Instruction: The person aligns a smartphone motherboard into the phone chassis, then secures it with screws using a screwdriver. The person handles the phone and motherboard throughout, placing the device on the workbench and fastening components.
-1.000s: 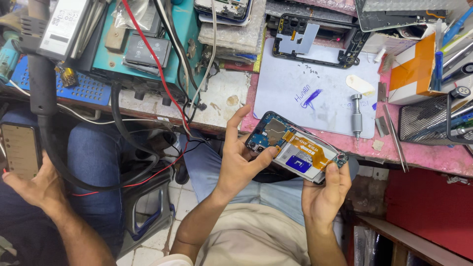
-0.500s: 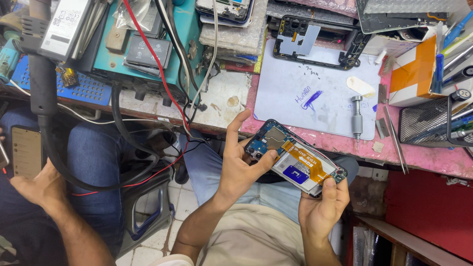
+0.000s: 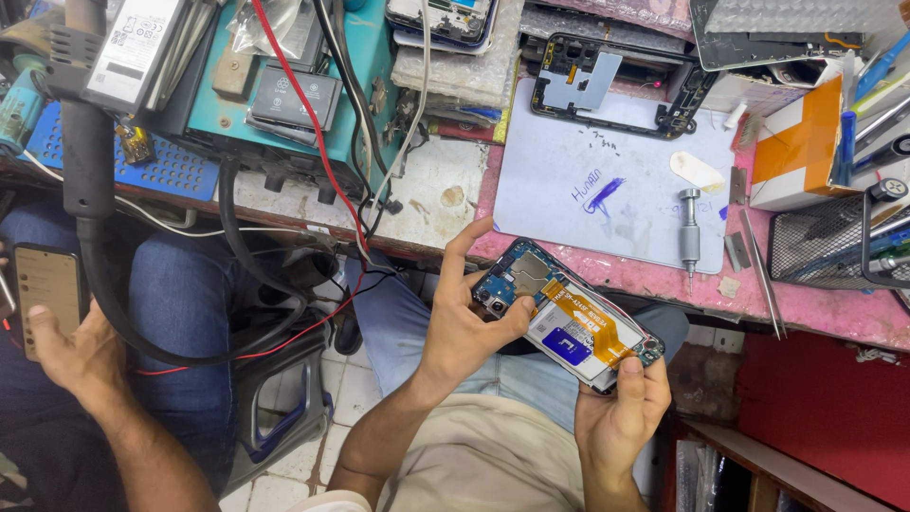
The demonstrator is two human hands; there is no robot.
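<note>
The opened smartphone with its back cover off, blue circuit board and orange flex ribbon exposed (image 3: 567, 320), was held in the air between the person's lap and the front edge of the pink-topped workbench (image 3: 806, 301), tilted so that its camera end pointed up and to the left. It looked light and thin, stiff along its frame but fragile across the open face: the ribbon and small board parts would likely bend or tear under pressure, so the safe places to take hold seemed to be the frame edges and corners, not the bare middle.

The left hand (image 3: 466, 327) clasped the camera end from the side, thumb pressed onto the board near the lenses, index finger lifted and stretched out above the top edge, the other fingers curled behind the phone. The right hand (image 3: 621, 417) sat below the opposite end, supporting it from underneath with the thumb laid up against the lower corner, fingers closed behind.

On the bench lay a grey silicone work mat (image 3: 607, 180) and, upon it, a small steel precision screwdriver (image 3: 689, 228), well apart from both hands. Another person's hand (image 3: 66, 351) held a separate phone at far left.
</note>
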